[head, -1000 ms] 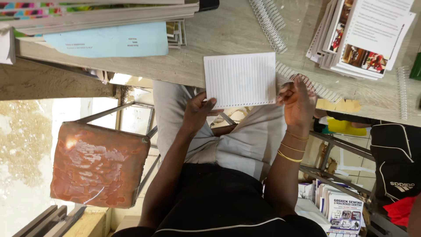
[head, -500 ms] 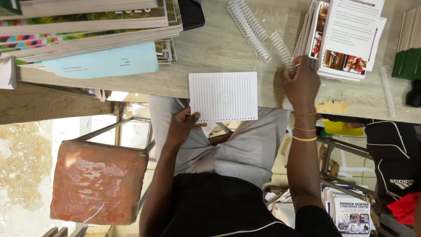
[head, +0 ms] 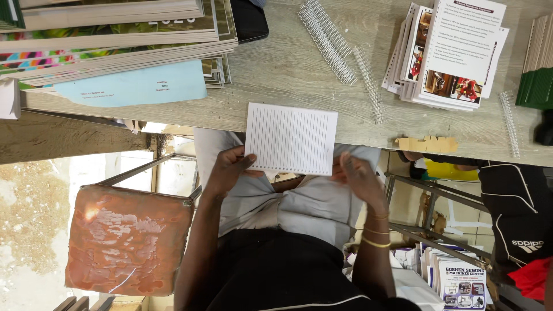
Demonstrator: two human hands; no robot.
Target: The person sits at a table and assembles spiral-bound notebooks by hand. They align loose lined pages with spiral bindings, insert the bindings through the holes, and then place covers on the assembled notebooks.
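Evidently the left hand (head: 227, 170) pinches the near corner of the white ruled, punched-edge sheet stack (head: 292, 138) to hold it half on the pale wooden tabletop (head: 288, 63) – half overhanging the lap – while the right hand (head: 358, 178) hovers loosely curled, empty, beside its other corner.

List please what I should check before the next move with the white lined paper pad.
1. White lined paper pad gripped at its lower corner by left hand: ok.
2. Pad lies partly on the wooden table: ok.
3. Right hand gripping the pad's other corner: cannot tell.
4. White wire binding coils lying on the table: ok.
5. A coil in the right hand's fingers: cannot tell.
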